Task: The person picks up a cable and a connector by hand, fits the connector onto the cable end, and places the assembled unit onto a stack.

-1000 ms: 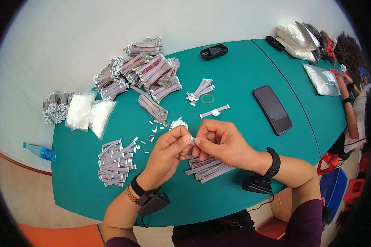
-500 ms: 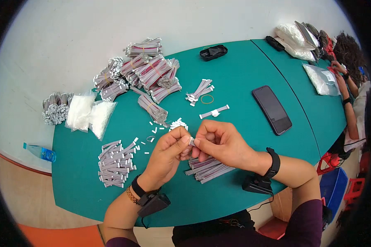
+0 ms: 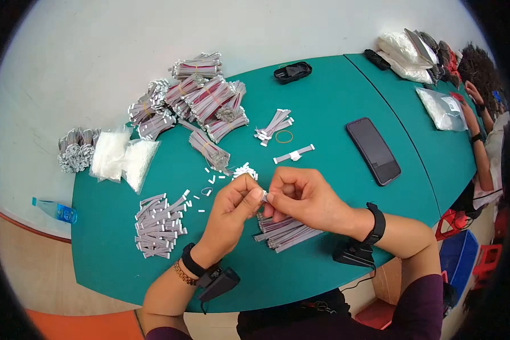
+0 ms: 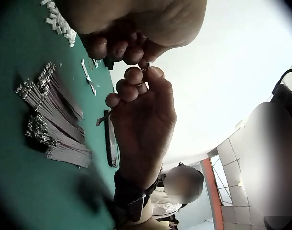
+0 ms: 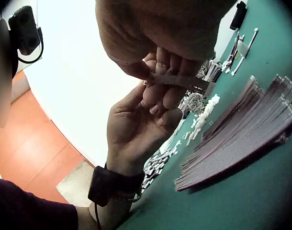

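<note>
Both hands meet above the front middle of the table. The left hand [image 3: 232, 212] pinches the white end of a short grey ribbon cable [image 3: 264, 196] between thumb and forefinger. From the other side the right hand [image 3: 309, 198] pinches the same piece, its remaining fingers curled. In the right wrist view the flat cable [image 5: 177, 80] runs across the fingers. Under the hands lies a bundle of grey and purplish cables [image 3: 283, 233]. Small white connectors [image 3: 245, 171] are heaped just beyond the left hand. The fingertips hide most of the connector they pinch.
White-ended cables [image 3: 160, 226] are spread at left; tied bundles [image 3: 209, 99] pile up behind. Two bags of white parts [image 3: 110, 156] lie back left. A phone [image 3: 374, 151], a black case [image 3: 293, 72] and a rubber band [image 3: 284, 136] are on the table. Another person's arms [image 3: 475, 124] reach in at right.
The left hand and wrist have turned slightly, and the wrist camera has shifted a little to the right. Both hands still pinch the piece. The other person's hands at far right have moved apart.
</note>
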Available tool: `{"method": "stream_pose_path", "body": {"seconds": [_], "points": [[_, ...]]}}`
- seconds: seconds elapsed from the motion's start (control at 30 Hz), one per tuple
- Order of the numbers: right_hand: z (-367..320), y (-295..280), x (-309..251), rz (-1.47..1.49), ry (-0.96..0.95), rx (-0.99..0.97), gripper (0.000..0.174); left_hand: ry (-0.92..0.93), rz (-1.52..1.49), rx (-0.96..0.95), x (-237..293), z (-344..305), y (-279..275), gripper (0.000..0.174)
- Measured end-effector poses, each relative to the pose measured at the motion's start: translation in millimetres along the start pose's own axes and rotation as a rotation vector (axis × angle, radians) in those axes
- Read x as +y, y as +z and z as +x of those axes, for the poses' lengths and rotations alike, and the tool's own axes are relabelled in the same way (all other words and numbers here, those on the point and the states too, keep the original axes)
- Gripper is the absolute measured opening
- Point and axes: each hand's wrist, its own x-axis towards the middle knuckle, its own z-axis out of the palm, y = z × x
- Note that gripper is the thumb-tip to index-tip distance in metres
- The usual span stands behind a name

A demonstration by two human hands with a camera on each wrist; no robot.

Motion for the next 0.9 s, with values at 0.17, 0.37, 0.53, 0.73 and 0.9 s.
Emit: {"method": "stream_pose_path", "body": {"seconds": [0.17,0.37,0.53,0.73,0.9], "points": [[0.0,-0.4,-0.3,-0.003,0.005,-0.016,0.011,-0.003,0.0,-0.01,0.6,0.6,0.0,0.019],[0.4,-1.0,-3.7,-0.011,0.003,-0.037,0.012,-0.036,-0.075,-0.032,1.3,0.7,1.4,0.02],[0.3,-1.3,-4.3,0.012,0.032,-0.037,0.012,-0.024,-0.052,-0.031,0.7,0.9,0.2,0.02],[2.7,-5.6,-0.7,0.02,0.044,-0.043,0.012,-0.017,-0.097,-0.025,1.2,0.1,3.0,0.019],[2.1,-4.4,-1.7,0.03,0.054,-0.037,0.011,0.016,-0.019,-0.021,0.1,0.1,2.5,0.019]]}}
